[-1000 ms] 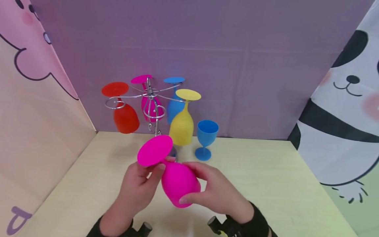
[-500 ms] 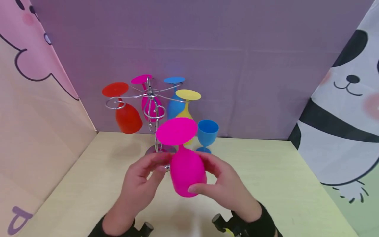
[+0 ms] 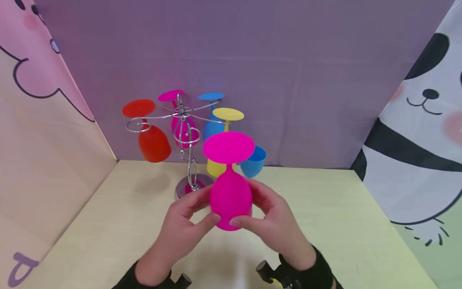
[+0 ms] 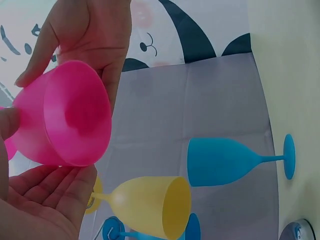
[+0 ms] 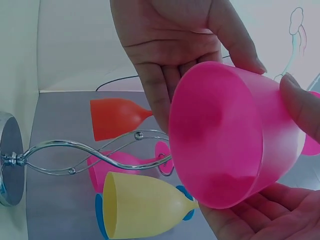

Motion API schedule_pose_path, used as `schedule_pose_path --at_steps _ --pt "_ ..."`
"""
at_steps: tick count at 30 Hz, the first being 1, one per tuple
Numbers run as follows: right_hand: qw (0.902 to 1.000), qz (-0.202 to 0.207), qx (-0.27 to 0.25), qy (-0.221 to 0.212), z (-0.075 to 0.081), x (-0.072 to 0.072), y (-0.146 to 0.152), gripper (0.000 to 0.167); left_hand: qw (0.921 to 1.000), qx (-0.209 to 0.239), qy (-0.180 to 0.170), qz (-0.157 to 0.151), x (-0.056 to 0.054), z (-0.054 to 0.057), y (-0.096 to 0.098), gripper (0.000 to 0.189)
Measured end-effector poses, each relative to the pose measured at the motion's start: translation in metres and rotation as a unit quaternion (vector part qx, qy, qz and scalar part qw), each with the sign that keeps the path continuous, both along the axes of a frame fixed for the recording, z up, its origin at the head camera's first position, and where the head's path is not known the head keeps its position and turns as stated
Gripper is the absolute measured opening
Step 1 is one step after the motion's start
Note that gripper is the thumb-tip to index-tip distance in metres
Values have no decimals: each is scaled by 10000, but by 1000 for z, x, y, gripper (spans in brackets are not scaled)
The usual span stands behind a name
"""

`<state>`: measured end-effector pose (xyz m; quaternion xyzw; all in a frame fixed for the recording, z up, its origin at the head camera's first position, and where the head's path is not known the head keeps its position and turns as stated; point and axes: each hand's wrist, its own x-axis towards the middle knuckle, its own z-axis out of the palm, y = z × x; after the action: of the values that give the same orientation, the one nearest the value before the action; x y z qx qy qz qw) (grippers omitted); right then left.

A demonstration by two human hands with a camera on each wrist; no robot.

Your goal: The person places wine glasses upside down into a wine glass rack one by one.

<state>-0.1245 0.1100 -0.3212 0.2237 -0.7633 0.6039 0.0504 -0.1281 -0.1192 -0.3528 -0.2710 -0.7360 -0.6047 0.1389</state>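
A pink goblet (image 3: 231, 200) is held upside down above the table, its round foot on top and its bowl pointing down. My left hand (image 3: 185, 224) grips the left side of the bowl, thumb in front and fingers behind. On the other side my right hand (image 3: 276, 218) holds the bowl the same way. Both wrist views look into the hollow of the pink bowl (image 5: 217, 135). Behind it, the goblet partly covers a yellow goblet (image 3: 216, 167) and an upright blue goblet (image 3: 253, 162).
A chrome glass rack (image 3: 189, 160) stands at the back of the table (image 3: 306, 224). From its arms hang a red goblet (image 3: 154, 144), another pink goblet (image 3: 169, 96), a blue one (image 3: 213, 130) and the yellow one, all upside down. Printed cloths surround the table.
The pink goblet has moved up and to the right and turned from tilted to nearly vertical. My left hand has gone from near its stem to the bowl.
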Motion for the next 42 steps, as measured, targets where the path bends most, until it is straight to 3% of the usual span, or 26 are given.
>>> schedule_pose_path --at_steps 16,27,42 --pt "10000 -40 33 62 -5 -3 -4 75 9996 -43 -286 -1 -3 -4 1 54" --pt "9976 222 393 519 -9 -13 -5 72 9996 -111 -265 56 -6 -4 -3 57" --pt "9973 -331 59 660 -17 -13 -7 70 9992 -111 -373 62 -7 -3 0 61"
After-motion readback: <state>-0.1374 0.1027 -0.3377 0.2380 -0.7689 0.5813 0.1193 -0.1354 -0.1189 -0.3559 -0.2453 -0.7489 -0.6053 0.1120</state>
